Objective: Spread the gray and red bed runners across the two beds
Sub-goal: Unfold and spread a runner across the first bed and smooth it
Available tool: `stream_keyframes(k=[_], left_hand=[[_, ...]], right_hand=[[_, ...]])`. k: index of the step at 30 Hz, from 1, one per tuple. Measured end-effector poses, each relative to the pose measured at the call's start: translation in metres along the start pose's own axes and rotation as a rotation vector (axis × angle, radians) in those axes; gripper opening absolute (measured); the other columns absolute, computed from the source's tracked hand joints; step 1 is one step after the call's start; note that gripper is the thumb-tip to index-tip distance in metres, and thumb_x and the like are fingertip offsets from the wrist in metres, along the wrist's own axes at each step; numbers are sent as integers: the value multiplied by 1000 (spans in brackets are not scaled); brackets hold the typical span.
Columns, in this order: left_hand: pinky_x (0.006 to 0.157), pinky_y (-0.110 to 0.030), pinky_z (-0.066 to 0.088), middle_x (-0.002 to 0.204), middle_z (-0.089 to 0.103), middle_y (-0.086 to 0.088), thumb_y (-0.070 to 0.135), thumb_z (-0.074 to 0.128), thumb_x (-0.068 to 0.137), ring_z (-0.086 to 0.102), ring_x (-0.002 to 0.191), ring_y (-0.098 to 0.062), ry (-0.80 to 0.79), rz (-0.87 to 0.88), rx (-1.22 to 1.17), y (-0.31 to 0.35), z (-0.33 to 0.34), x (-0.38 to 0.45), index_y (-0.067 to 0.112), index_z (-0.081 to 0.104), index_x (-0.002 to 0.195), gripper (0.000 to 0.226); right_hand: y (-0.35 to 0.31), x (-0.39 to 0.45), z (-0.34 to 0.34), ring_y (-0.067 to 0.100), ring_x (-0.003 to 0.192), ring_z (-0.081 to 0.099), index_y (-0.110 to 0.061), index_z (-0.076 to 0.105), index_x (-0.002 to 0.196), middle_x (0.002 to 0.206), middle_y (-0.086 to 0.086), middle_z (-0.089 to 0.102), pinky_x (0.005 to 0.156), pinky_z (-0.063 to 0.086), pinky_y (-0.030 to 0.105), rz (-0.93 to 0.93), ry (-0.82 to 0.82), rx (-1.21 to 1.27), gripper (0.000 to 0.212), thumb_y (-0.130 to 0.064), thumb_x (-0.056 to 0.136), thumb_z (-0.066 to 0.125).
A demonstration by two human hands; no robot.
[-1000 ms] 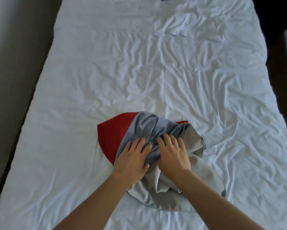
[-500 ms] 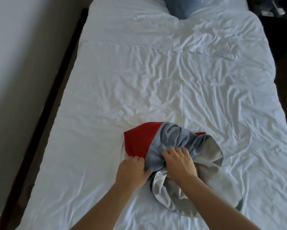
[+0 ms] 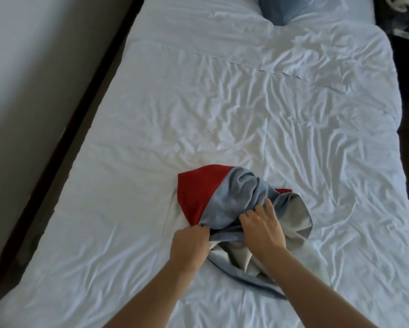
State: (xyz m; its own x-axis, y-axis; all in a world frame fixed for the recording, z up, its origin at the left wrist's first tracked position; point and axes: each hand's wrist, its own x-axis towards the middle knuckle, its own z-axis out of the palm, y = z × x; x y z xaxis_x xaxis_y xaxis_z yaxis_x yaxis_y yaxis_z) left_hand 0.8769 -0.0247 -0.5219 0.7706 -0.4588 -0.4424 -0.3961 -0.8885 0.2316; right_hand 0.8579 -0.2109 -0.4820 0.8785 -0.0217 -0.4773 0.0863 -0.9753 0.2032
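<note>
A bunched gray and red bed runner [image 3: 231, 197] lies crumpled on the near middle of the white bed [image 3: 198, 110]. Its red part [image 3: 196, 188] shows at the left, and its pale gray lining folds out at the right and front. My left hand [image 3: 190, 247] grips the runner's near left edge where red meets gray, fingers curled into the cloth. Just to its right, my right hand [image 3: 262, 229] grips a fold of the gray fabric. Only this one bed is in view.
The white sheet is wrinkled all over. A blue pillow [image 3: 279, 8] lies at the head of the bed. A dark bed frame edge [image 3: 63, 147] and a pale wall [image 3: 26, 67] run along the left. Dark clutter [image 3: 404, 17] sits at the top right.
Both hands went from lying flat on the bundle to gripping its cloth; the left hand slid back to the near left edge. The view shifted, showing more of the bed head.
</note>
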Motion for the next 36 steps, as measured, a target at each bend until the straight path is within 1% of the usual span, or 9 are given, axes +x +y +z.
stream_keyframes(k=[8,12,15,18,23,27,30,34,36], left_hand=[[62,-31,39,97,65,1,23,47,99,67,88,-23,77,-130,94,-32,-52,-25,19,58,102,12],[58,-30,35,94,64,0,25,46,99,65,83,-21,69,-184,129,-43,-46,-49,19,58,100,13],[58,-29,34,92,64,1,24,47,96,64,81,-21,37,-222,136,-44,-34,-63,20,59,99,13],[58,-29,35,90,62,2,30,46,96,62,80,-21,52,-197,120,-43,-25,-68,21,58,98,15],[53,-30,39,87,60,5,46,55,86,58,75,-18,189,-37,87,-22,-34,-49,21,58,95,26],[56,-29,39,86,58,4,51,63,82,59,79,-18,241,162,81,16,-44,-16,21,55,89,31],[63,-30,40,95,59,3,53,60,87,57,89,-18,226,270,66,56,-46,11,21,54,97,34],[71,-33,46,98,58,1,52,57,88,58,93,-20,197,391,93,106,-45,43,19,54,101,36],[78,-35,46,106,58,-1,49,57,91,56,100,-22,168,427,162,124,-40,54,17,51,111,38]], right_hand=[[-27,-7,-36,24,112,60,-22,66,106,106,0,68,121,19,56,-269,216,192,35,-48,89,51],[-55,-6,-37,27,115,56,-19,65,110,110,4,66,124,2,53,-366,199,194,21,-24,92,54],[-66,-10,-32,28,114,59,-17,67,113,110,5,67,122,17,56,-379,228,218,28,-20,85,63],[-56,-13,-21,28,103,64,-17,69,108,102,4,68,115,32,58,-295,336,296,39,-13,70,73],[-9,-15,5,28,113,55,-21,64,114,111,3,62,122,14,51,-83,200,244,27,-24,87,60],[19,-27,19,28,119,51,-21,60,118,116,3,58,121,14,51,68,163,274,36,-13,83,54],[39,-35,29,27,123,49,-20,59,125,121,3,59,121,13,50,169,172,340,39,-14,87,53],[64,-41,43,31,113,58,-15,65,111,108,7,66,118,21,50,335,243,454,28,-16,83,62],[75,-41,49,31,119,55,-15,61,116,118,7,63,120,20,53,397,227,445,34,-17,82,64]])
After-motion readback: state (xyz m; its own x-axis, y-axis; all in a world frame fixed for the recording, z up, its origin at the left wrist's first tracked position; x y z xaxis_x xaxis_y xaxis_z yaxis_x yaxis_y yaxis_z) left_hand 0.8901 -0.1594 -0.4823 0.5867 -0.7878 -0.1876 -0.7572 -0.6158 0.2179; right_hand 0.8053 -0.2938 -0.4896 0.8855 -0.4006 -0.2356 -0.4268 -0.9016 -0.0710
